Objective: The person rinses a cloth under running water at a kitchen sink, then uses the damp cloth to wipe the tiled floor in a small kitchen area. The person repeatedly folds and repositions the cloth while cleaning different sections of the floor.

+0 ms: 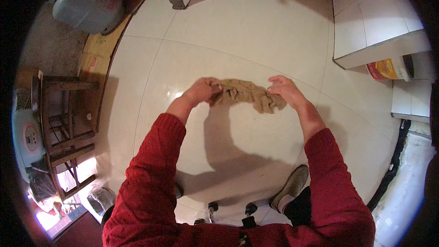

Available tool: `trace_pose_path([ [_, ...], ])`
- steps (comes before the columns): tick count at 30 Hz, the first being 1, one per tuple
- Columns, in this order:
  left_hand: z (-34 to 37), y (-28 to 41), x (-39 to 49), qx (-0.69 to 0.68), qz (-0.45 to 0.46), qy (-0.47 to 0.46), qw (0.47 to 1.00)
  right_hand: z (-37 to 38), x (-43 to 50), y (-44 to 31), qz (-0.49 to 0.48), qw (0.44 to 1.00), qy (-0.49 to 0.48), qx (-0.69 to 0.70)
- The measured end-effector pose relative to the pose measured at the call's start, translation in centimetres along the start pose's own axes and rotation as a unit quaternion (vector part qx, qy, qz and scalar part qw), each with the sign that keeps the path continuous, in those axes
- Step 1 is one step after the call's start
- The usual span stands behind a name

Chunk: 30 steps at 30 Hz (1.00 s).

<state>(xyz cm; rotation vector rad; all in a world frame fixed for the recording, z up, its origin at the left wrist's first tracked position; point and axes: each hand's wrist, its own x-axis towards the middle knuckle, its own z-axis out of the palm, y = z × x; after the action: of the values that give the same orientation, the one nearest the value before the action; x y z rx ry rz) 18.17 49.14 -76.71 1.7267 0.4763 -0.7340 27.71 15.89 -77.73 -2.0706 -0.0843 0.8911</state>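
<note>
A crumpled brown cloth [245,93] stretches between my two hands above pale floor tiles. My left hand [205,91] grips its left end, the fingers closed on the fabric. At the other end is my right hand [283,89], its fingers partly spread and bent beside the cloth; whether they pinch it is hard to tell. The cloth hangs in loose folds, lowest near its right part. Both forearms are in red knitted sleeves.
A dark wooden rack [70,116] stands at the left, below a grey plastic container [87,3]. White tiled ledges [380,49] are at the right, with a labelled bucket [389,68] under one. My shoe [295,181] and small castors [251,208] are near the bottom.
</note>
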Motion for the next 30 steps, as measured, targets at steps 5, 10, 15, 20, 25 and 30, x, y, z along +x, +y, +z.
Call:
trace_pose_path([
  [5,-1.1,-2.5,2.1,0.360,0.156,0.303,0.869,3.7,1.4,-0.2,-0.143,0.931,0.215,-0.259],
  [10,4.9,-4.8,1.3,0.444,0.250,0.192,0.839,11.0,-3.4,1.3,-0.280,0.869,0.127,-0.387],
  [15,6.8,-3.9,4.8,0.530,0.263,0.219,0.776,10.6,0.2,2.8,-0.294,0.841,0.161,-0.424],
  [20,3.3,1.4,14.4,0.583,0.290,0.221,0.726,5.8,8.9,0.4,-0.289,0.844,0.184,-0.413],
  [25,1.2,8.9,19.7,0.658,0.304,0.235,0.647,3.3,15.7,-2.1,-0.185,0.855,0.224,-0.430],
  [30,-2.5,10.0,21.2,0.616,0.172,0.200,0.742,5.6,18.7,-5.9,-0.155,0.881,0.183,-0.408],
])
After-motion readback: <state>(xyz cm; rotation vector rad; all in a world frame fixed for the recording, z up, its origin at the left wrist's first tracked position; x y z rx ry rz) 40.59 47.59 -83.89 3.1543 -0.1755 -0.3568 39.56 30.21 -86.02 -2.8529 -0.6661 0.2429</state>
